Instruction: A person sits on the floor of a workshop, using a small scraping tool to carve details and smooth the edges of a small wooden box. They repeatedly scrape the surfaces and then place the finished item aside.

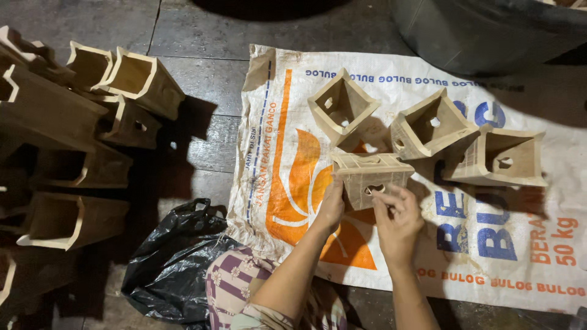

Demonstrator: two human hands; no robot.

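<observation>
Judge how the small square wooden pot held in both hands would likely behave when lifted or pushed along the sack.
The wooden pot looks stiff: thin flat panels keep their shape between the left hand and right hand. It is probably light, being hollow with holes in its walls. Pushed on the woven sack, its flat sides should slide or tip rather than roll.

Small craft w/shop: stacked wooden boxes (92, 116), woven sack (477, 244) as floor mat.

A small tapered wooden box (372, 177), pale tan with a flared rim, is held just above the printed white sack, lying on its side. A heart-like cutout, seemingly, shows in its near face, centre of the scene.
</observation>
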